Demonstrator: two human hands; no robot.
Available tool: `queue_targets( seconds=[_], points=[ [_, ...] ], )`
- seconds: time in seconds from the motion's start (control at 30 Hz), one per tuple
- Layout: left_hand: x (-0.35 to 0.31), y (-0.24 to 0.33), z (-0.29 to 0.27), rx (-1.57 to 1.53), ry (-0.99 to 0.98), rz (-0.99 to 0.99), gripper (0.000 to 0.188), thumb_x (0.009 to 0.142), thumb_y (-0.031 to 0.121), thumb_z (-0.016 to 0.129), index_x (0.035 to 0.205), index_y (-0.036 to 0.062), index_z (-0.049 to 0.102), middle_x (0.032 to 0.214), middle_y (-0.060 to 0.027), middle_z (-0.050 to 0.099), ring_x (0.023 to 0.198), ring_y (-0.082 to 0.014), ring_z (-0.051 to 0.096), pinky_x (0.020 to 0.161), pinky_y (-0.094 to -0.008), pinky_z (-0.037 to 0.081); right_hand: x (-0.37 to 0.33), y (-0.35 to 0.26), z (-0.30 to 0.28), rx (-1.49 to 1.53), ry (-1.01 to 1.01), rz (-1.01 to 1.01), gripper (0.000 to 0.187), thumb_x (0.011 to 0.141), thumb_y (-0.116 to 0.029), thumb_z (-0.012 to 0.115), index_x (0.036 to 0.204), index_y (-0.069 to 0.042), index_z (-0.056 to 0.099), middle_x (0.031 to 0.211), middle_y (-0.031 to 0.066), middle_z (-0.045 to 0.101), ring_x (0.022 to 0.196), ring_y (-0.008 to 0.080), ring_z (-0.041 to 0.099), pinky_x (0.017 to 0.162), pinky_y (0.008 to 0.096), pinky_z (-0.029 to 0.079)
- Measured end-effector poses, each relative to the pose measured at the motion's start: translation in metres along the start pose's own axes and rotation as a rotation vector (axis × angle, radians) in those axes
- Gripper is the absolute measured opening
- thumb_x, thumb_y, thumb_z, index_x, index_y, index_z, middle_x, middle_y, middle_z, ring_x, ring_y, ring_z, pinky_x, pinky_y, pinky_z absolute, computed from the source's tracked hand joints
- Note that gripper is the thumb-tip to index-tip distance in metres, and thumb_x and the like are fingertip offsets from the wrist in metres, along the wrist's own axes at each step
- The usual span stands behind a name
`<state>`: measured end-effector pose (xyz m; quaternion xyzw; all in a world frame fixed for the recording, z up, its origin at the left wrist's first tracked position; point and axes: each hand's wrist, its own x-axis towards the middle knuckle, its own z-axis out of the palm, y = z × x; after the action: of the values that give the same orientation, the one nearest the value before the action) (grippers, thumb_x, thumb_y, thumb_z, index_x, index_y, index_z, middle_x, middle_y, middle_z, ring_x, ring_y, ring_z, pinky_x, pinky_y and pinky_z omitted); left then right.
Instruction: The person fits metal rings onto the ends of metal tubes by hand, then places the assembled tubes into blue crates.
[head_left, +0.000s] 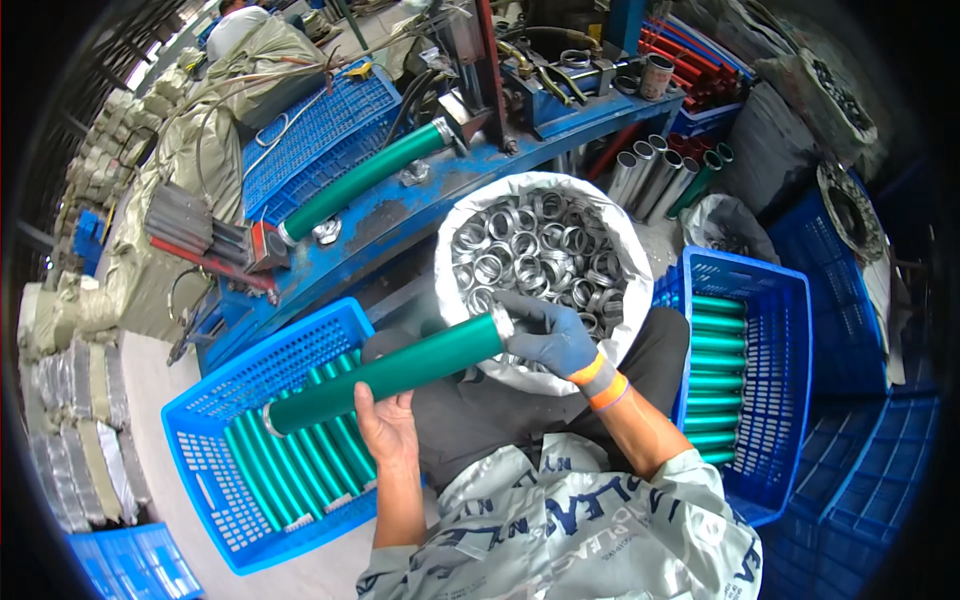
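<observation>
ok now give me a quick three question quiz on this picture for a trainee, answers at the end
1. Multiple choice: what fills the white sack in front of the person?
A) red pipes
B) metal rings
C) rope

2. True or false: both of the person's hands wear gloves.

3. Short answer: which hand is at the sack end of the green tube being held up?

Key:
1. B
2. False: the left hand is bare; only the right hand is gloved.
3. The right hand.
</observation>
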<state>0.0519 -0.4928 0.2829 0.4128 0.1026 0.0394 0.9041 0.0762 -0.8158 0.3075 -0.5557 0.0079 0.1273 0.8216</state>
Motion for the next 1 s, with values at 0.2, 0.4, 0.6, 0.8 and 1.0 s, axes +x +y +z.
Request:
queue_targets(
  seconds=[0.2, 0.4, 0.6, 0.8, 1.0],
  points=[
    [0.026, 0.003, 0.001, -0.301, 0.105, -0.115, 0.059, 0.108, 0.048, 0.079, 0.145, 0.0035, 0.066, 0.148, -0.0123, 0.071, 0.134, -0.0259, 0.070, 0.112, -0.0436, 0.061, 0.070, 0.024, -0.062, 0.088, 0.063, -0.162, 0.062, 0.117, -0.036, 0.064, 0.165, 0.002, 0.056, 0.159, 0.0159, 0.067, 0.141, 0.0217, 0.067, 0.120, 0.0365, 0.053],
    [0.049, 0.040, -0.004, -0.361, 0.063, -0.069, 0.051, 0.110, 0.039, 0.078, 0.143, 0.0030, 0.066, 0.145, -0.0126, 0.071, 0.130, -0.0260, 0.072, 0.111, -0.0431, 0.064, 0.209, -0.073, 0.011, -0.424, 0.047, -0.363, 0.064, 0.114, -0.033, 0.066, 0.164, 0.007, 0.054, 0.158, 0.0188, 0.067, 0.143, 0.0228, 0.064, 0.122, 0.0345, 0.048],
    [0.059, 0.071, -0.037, -0.382, 0.097, 0.034, 0.043, 0.114, 0.036, 0.072, 0.142, 0.0037, 0.068, 0.147, -0.0134, 0.069, 0.136, -0.0272, 0.066, 0.113, -0.0442, 0.060, 0.369, -0.090, 0.098, -1.182, 0.221, -0.788, 0.063, 0.102, -0.027, 0.072, 0.160, -0.010, 0.060, 0.159, 0.0166, 0.063, 0.146, 0.0413, 0.059, 0.125, 0.0491, 0.045],
    [0.076, 0.064, -0.027, -0.333, 0.107, -0.019, 0.041, 0.115, 0.037, 0.070, 0.142, 0.0059, 0.067, 0.146, -0.0110, 0.069, 0.138, -0.0271, 0.064, 0.113, -0.0456, 0.057, 0.444, -0.053, 0.027, -1.841, 0.308, -0.404, 0.042, 0.094, -0.021, 0.075, 0.136, -0.019, 0.067, 0.142, 0.0114, 0.070, 0.144, 0.0372, 0.060, 0.121, 0.0618, 0.043],
    [0.095, 0.047, -0.065, -0.229, 0.212, 0.010, 0.039, 0.113, 0.032, 0.073, 0.142, 0.0068, 0.066, 0.147, -0.0110, 0.068, 0.143, -0.0319, 0.061, 0.123, -0.0579, 0.048, 0.365, -0.105, 0.076, -1.561, -0.040, -0.701, 0.036, 0.092, -0.033, 0.087, 0.115, -0.010, 0.071, 0.112, 0.0163, 0.078, 0.103, 0.0441, 0.076, 0.090, 0.0532, 0.061]
  ],
)
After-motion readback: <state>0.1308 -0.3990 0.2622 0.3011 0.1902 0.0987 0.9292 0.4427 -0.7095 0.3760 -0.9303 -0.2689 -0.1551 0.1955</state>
